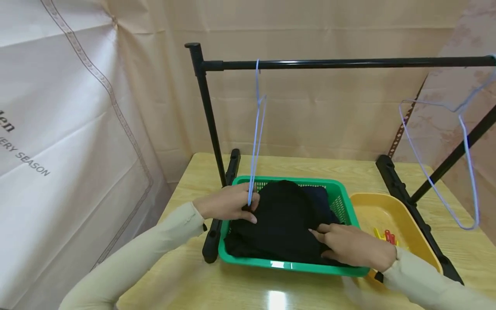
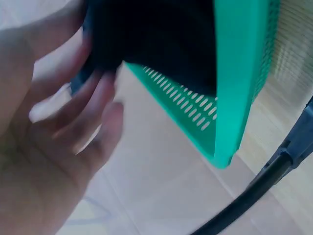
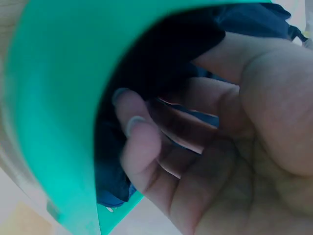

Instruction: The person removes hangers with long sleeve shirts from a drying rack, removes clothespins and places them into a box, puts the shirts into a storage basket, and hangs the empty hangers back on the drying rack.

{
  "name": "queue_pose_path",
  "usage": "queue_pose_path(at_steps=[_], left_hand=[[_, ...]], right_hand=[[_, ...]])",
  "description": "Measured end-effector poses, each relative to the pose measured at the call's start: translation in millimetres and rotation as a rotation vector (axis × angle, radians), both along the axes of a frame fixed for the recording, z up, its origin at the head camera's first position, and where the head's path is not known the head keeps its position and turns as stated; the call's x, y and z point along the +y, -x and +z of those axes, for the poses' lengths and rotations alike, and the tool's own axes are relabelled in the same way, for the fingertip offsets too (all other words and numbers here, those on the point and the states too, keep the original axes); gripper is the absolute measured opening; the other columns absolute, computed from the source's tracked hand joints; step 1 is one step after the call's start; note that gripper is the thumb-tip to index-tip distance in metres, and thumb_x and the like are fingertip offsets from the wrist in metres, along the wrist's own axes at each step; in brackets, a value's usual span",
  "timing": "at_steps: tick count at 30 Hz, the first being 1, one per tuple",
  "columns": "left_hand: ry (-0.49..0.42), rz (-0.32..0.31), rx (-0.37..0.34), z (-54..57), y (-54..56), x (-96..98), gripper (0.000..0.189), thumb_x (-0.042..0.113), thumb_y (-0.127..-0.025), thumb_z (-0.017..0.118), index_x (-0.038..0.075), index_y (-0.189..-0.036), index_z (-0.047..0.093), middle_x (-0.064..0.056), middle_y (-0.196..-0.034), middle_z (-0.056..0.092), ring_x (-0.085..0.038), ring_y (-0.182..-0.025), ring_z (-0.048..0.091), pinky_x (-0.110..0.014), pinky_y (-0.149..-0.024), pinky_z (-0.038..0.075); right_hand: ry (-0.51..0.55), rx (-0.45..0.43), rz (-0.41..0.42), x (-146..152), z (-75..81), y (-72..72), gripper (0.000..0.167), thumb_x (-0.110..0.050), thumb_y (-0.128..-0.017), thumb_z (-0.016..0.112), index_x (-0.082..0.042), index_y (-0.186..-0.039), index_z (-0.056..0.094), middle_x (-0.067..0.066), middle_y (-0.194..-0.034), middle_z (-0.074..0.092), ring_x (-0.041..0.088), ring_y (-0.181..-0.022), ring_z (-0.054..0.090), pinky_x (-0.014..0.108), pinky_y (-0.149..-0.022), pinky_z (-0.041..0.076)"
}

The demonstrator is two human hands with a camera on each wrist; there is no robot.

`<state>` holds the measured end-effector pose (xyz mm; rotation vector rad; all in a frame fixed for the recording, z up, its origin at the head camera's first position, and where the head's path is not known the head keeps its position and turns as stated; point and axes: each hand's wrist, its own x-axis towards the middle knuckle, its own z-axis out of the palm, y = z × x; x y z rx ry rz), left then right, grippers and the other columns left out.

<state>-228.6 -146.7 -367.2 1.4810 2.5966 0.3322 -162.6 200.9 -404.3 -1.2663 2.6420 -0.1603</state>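
Observation:
A black garment [image 1: 284, 215] lies heaped in a green basket [image 1: 288, 264]. At its left side my left hand [image 1: 230, 202] holds a fold of it between thumb and fingers, though the left wrist view is blurred there. My right hand [image 1: 346, 243] is at the garment's right front, beside the rim. In the right wrist view the right thumb goes into the dark cloth [image 3: 166, 44] and the other fingers curl. A light blue hanger [image 1: 258, 92] hangs from the rack, its lower end in front of my left fingers. Dark navy cloth [image 1: 315, 196] shows behind the garment.
A black rack bar [image 1: 329, 63] spans above the basket, with a post [image 1: 209, 116] at left. Another blue hanger [image 1: 466, 150] hangs at right. A yellow tray [image 1: 372, 198] with red and yellow clips [image 1: 389, 236] stands right of the basket on the wooden table [image 1: 186, 267].

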Motion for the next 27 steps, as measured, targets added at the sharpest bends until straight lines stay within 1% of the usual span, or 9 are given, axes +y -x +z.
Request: queue_pose_path(at_steps=[3,6,8,10,14,16,18,22,27], left_hand=[[0.025,-0.029,0.159,-7.0,1.9,10.8,0.079,0.042,-0.085,0.083,0.019,-0.15,0.046,-0.008,-0.155,0.041,-0.024,-0.131,0.049,-0.042,-0.106,0.043],[0.154,-0.093,0.218,-9.6,1.7,17.6,0.104,0.045,-0.087,0.08,0.022,-0.166,0.016,-0.005,-0.172,0.013,-0.03,-0.151,0.028,-0.055,-0.117,0.03],[0.264,-0.094,0.153,-7.7,0.0,18.5,0.105,0.047,-0.089,0.077,0.021,-0.167,0.012,-0.001,-0.172,0.012,-0.026,-0.155,0.021,-0.056,-0.119,0.026],[0.337,-0.059,0.037,-8.3,-0.6,17.5,0.103,0.046,-0.09,0.076,0.017,-0.167,0.013,0.0,-0.171,0.017,-0.023,-0.154,0.024,-0.05,-0.121,0.026],[0.367,0.057,-0.216,-17.8,0.2,13.7,0.099,0.042,-0.091,0.076,0.013,-0.166,0.018,-0.001,-0.167,0.027,-0.018,-0.148,0.036,-0.035,-0.119,0.031],[0.357,0.093,-0.277,-24.0,-0.2,11.5,0.094,0.042,-0.093,0.074,0.011,-0.165,0.022,-0.002,-0.166,0.03,-0.017,-0.146,0.039,-0.031,-0.117,0.033],[0.357,0.111,-0.302,-29.0,-2.4,9.4,0.091,0.043,-0.094,0.072,0.01,-0.164,0.023,-0.003,-0.166,0.031,-0.016,-0.146,0.039,-0.031,-0.117,0.033],[0.397,0.107,-0.265,-34.9,-10.8,7.8,0.088,0.046,-0.099,0.064,0.009,-0.165,0.019,-0.006,-0.167,0.026,-0.019,-0.148,0.035,-0.033,-0.117,0.032],[0.461,0.067,-0.075,-36.5,-20.5,9.3,0.085,0.05,-0.101,0.059,0.006,-0.163,0.021,-0.012,-0.166,0.029,-0.022,-0.148,0.036,-0.033,-0.114,0.038]], right_hand=[[0.005,0.026,-0.011,-2.1,-0.9,-2.5,0.055,-0.025,-0.089,0.083,-0.003,-0.136,0.066,0.002,-0.107,0.064,0.01,-0.083,0.059,0.031,-0.073,0.057],[0.002,0.007,-0.044,-4.9,2.9,-4.2,0.064,-0.024,-0.089,0.083,-0.006,-0.145,0.058,0.005,-0.122,0.062,0.016,-0.095,0.062,0.037,-0.083,0.057],[0.01,-0.01,-0.072,-5.7,5.1,-5.6,0.071,-0.022,-0.089,0.083,-0.006,-0.151,0.051,0.01,-0.135,0.057,0.024,-0.106,0.064,0.044,-0.089,0.056],[0.017,-0.024,-0.101,-6.0,6.2,-6.5,0.079,-0.02,-0.089,0.083,-0.008,-0.157,0.042,0.014,-0.147,0.05,0.029,-0.109,0.064,0.046,-0.09,0.056],[0.031,-0.03,-0.132,-5.1,4.8,-5.5,0.087,-0.014,-0.089,0.083,-0.009,-0.161,0.034,0.022,-0.154,0.04,0.024,-0.088,0.066,0.036,-0.073,0.058],[0.029,-0.049,-0.14,-4.6,2.5,-3.6,0.085,-0.011,-0.089,0.082,-0.009,-0.16,0.035,0.024,-0.156,0.039,0.018,-0.074,0.061,0.03,-0.062,0.054],[0.017,-0.061,-0.137,-4.4,-0.5,-1.7,0.081,-0.01,-0.089,0.081,-0.007,-0.158,0.039,0.024,-0.157,0.039,0.016,-0.071,0.059,0.029,-0.061,0.053],[-0.003,-0.064,-0.109,-3.8,-6.3,2.8,0.075,-0.009,-0.087,0.082,-0.003,-0.153,0.047,0.024,-0.156,0.042,0.015,-0.067,0.059,0.032,-0.064,0.056],[0.003,-0.014,-0.073,-3.6,-11.8,8.8,0.073,-0.007,-0.084,0.084,-0.001,-0.149,0.051,0.025,-0.152,0.047,0.016,-0.066,0.063,0.036,-0.07,0.059]])
